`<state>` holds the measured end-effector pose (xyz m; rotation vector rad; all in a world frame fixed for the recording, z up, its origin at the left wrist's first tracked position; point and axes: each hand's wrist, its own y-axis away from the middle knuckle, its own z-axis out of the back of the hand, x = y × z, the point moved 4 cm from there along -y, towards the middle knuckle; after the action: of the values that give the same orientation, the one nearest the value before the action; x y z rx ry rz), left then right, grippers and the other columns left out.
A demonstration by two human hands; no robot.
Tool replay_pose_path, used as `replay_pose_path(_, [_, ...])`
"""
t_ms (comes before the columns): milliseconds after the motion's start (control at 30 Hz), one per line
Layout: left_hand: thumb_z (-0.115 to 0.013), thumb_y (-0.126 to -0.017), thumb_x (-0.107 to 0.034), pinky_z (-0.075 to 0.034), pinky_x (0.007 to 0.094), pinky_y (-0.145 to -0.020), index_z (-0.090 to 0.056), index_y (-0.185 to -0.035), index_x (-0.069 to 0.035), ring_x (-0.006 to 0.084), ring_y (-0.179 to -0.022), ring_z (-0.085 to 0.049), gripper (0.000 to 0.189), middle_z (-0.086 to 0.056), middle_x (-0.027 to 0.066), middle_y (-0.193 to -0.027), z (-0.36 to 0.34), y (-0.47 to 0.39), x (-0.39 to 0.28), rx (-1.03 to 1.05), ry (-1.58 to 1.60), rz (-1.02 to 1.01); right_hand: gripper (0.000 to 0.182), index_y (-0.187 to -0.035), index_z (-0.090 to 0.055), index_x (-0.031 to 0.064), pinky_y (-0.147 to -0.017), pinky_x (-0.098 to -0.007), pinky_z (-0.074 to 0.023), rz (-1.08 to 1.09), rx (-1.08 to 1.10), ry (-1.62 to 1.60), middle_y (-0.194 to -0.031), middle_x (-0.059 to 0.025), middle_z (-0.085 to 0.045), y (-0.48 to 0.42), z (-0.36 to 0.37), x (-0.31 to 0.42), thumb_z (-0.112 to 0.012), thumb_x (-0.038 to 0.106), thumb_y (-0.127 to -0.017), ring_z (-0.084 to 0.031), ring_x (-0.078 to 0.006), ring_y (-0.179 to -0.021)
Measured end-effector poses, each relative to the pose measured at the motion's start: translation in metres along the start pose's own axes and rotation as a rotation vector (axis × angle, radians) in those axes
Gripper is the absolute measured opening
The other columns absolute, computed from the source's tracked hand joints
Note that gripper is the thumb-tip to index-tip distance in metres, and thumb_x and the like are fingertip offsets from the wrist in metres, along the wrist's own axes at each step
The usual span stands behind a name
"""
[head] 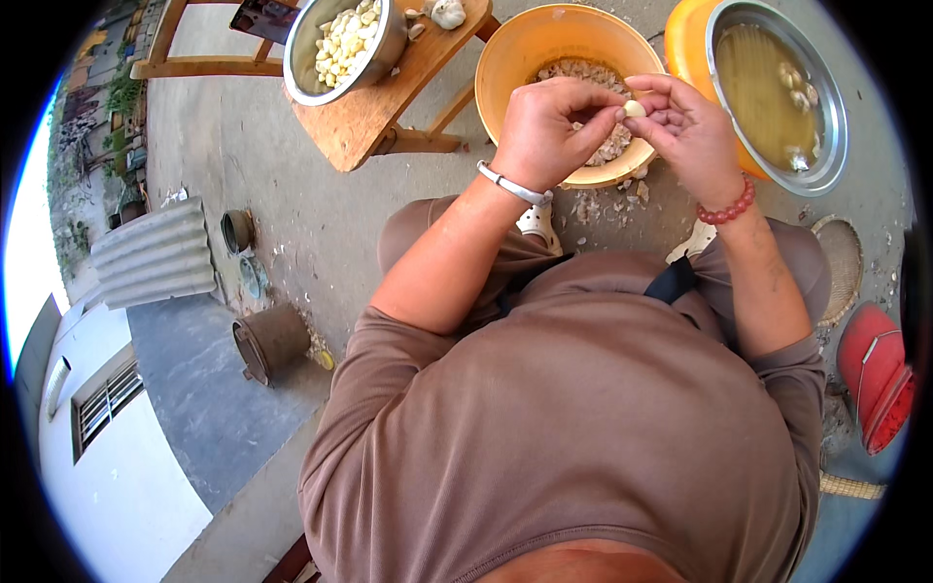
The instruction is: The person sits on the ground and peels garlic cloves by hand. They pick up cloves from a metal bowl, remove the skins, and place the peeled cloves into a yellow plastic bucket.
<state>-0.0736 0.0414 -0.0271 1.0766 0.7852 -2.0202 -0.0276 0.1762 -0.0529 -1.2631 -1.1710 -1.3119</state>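
Observation:
A pale garlic clove (633, 109) is pinched between the fingertips of my left hand (560, 124) and my right hand (685, 127), over an orange plastic basin (510, 65). Garlic skins (611, 146) lie in the bottom of this basin. At the upper left, a steel bowl (295, 62) of peeled cloves (348, 44) stands on a wooden chair seat (350, 135). A garlic bulb (446, 12) and a few loose cloves lie beside it. At the right, a metal basin (838, 124) holds yellowish water with several pieces of garlic (794, 80) in it.
The metal basin rests on another orange basin (679, 44). A phone (264, 18) leans near the steel bowl. Skins are scattered on the concrete floor by my feet. A rusty bucket (273, 342) stands at the left; a round woven sieve (838, 270) and a red bucket (871, 364) are at the right.

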Motion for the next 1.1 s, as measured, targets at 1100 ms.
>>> replay_pose_path(1100, [-0.055,-0.076,-0.003,-0.05,0.0232,-0.058,-0.055,-0.08,0.006,0.0129,-0.059,-0.058,0.01,-0.058,0.0101,-0.071,-0.008,0.011,0.002,-0.032,0.661,0.405,0.014,-0.089,-0.054,-0.0037,-0.069,-0.0192,-0.0474,0.102,0.176,-0.169,-0.082,-0.0057,-0.057,0.008,-0.001,0.002,-0.055,-0.001,-0.075,-0.056,-0.0091,-0.075])
